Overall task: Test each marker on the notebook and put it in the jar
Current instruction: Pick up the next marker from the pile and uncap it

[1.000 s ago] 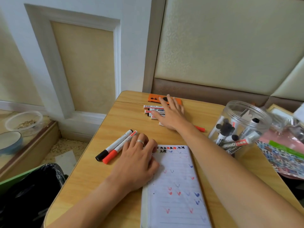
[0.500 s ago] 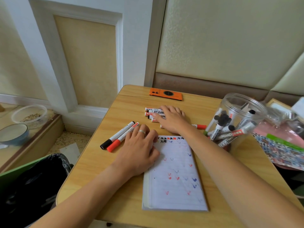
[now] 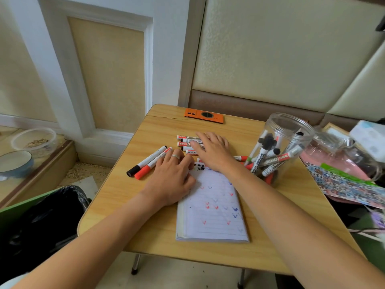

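Resting flat on a row of whiteboard markers [image 3: 186, 142], the right hand [image 3: 212, 151] spreads its fingers while the left hand [image 3: 173, 180], fingers relaxed, pins the notebook [image 3: 212, 207] on the wooden surface [image 3: 116, 195]; the clear jar [image 3: 280, 147] of markers stands right, an orange phone [image 3: 203, 115] behind

Jar [image 3: 288, 130] right of notebook [image 3: 214, 213], markers [image 3: 187, 142] behind.

Right hand [image 3: 212, 151] covers most of the marker pile [image 3: 187, 142]; grip can't be seen. Notebook [image 3: 212, 207] top-left corner sits under left hand [image 3: 170, 180].
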Action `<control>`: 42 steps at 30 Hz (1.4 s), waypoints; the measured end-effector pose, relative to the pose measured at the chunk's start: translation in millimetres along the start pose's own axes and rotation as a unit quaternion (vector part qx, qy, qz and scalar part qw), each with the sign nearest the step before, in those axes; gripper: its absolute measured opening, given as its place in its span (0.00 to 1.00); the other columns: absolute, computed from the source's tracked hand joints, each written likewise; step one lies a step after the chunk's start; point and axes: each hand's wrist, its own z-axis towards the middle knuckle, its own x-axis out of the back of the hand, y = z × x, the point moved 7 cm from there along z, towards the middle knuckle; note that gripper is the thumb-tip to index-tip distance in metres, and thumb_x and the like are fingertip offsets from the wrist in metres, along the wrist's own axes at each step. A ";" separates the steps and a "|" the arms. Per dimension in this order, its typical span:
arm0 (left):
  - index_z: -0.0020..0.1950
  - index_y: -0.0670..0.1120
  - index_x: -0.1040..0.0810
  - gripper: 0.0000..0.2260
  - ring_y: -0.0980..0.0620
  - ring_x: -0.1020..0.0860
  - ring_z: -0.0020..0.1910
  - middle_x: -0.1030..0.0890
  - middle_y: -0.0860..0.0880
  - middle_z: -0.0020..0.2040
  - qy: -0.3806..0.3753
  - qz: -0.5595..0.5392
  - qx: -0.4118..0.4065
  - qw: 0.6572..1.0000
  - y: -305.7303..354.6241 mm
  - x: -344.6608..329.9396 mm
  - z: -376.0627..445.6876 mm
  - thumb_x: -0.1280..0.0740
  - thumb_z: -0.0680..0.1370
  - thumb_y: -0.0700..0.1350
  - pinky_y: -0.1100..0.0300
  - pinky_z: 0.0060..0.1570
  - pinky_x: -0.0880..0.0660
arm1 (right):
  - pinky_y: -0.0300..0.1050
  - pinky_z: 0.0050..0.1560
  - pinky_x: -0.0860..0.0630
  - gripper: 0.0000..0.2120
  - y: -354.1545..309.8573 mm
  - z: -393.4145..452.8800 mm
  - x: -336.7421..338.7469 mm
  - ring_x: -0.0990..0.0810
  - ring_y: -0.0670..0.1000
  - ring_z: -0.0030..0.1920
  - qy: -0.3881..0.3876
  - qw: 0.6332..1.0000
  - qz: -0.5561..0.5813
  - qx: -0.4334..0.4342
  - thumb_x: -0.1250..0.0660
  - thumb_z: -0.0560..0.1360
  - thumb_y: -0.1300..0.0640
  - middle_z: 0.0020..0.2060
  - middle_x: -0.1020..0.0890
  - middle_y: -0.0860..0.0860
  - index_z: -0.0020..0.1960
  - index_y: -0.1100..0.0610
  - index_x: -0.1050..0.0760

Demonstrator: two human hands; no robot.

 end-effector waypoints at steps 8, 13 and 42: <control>0.57 0.54 0.31 0.16 0.46 0.33 0.60 0.32 0.50 0.57 -0.012 -0.013 0.002 1.000 -1.0 -0.6 -0.9 0.49 0.74 0.59 0.49 0.60 0.34 | 0.45 0.50 0.27 0.07 6.5 -32.7 56.0 0.25 0.50 0.53 0.078 0.994 -0.054 0.056 0.36 0.82 0.57 0.49 0.23 0.49 0.53 0.56 0.20; 0.57 0.54 0.32 0.19 0.46 0.33 0.62 0.32 0.49 0.59 -0.029 -0.018 0.007 0.999 -0.2 0.2 -2.7 0.51 0.73 0.60 0.48 0.62 0.33 | 0.50 0.53 0.19 0.04 12.6 -38.1 46.4 0.20 0.50 0.50 -0.078 0.991 -0.088 0.058 0.33 0.80 0.57 0.48 0.18 0.47 0.51 0.53 0.19; 0.44 0.45 0.28 0.14 0.56 0.33 0.42 0.28 0.51 0.44 0.012 -0.193 -0.038 0.980 1.6 12.9 -5.6 0.42 0.85 0.51 0.58 0.42 0.39 | 0.42 0.47 0.19 0.21 -2.1 -98.2 53.5 0.14 0.50 0.50 0.180 0.895 0.407 -0.014 0.30 0.78 0.62 0.52 0.21 0.54 0.65 0.44 0.29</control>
